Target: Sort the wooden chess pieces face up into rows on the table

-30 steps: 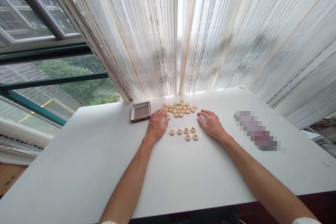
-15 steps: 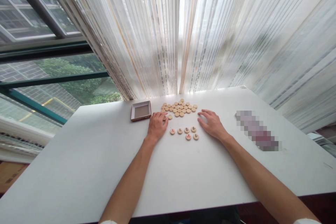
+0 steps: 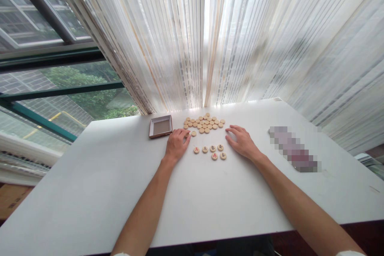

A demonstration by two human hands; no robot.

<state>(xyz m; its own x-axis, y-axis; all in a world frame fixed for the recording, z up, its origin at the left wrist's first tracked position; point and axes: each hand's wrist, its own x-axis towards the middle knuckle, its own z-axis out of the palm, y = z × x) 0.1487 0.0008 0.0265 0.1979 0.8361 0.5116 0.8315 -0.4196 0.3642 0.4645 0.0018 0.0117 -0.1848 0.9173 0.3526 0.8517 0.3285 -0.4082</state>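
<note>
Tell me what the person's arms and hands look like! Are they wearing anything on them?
The left hand and right hand are bare: no gloves, and no rings that I can see. Both wrists show no watch or bracelet. The forearms are uncovered too, with just a bit of white sleeve at the picture's bottom edge.

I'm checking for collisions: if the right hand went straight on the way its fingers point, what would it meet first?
The right hand would probably meet the right end of the cluster of plain-topped discs, though depth is unclear.
</note>
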